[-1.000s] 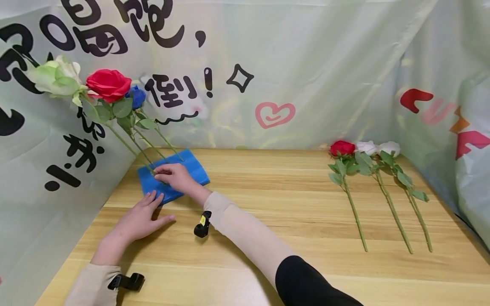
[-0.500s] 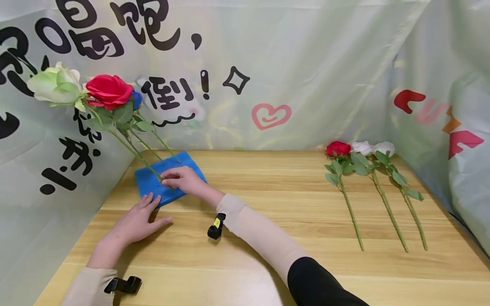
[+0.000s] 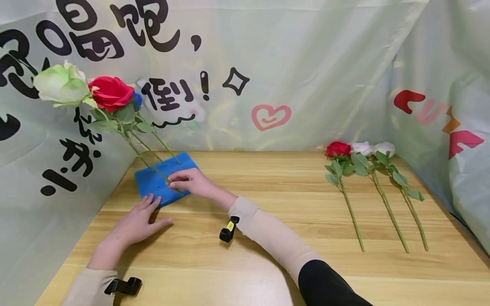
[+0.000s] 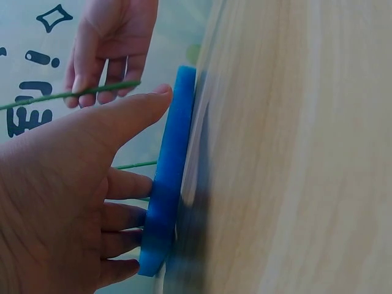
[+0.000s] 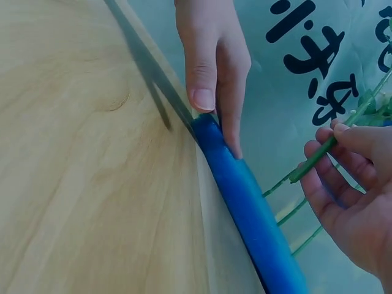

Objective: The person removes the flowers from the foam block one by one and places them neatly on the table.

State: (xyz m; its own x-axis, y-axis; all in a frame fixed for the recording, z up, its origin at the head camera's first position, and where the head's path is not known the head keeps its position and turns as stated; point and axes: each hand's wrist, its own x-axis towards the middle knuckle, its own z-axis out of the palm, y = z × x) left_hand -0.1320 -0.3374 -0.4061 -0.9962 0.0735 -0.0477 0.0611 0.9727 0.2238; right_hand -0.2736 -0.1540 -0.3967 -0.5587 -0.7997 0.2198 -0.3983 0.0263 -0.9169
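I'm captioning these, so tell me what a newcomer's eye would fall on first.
Probably the big pale-green rose and the red rose beside it, at the upper left of the head view. Next, perhaps, the bright blue block below them on the table: the left hand touches its near edge, and the right hand pinches a green stem above it. Three flowers lie apart on the table's right side.

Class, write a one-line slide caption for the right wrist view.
Right hand pinches a stem, its lower end free, while the left hand touches the blue block.
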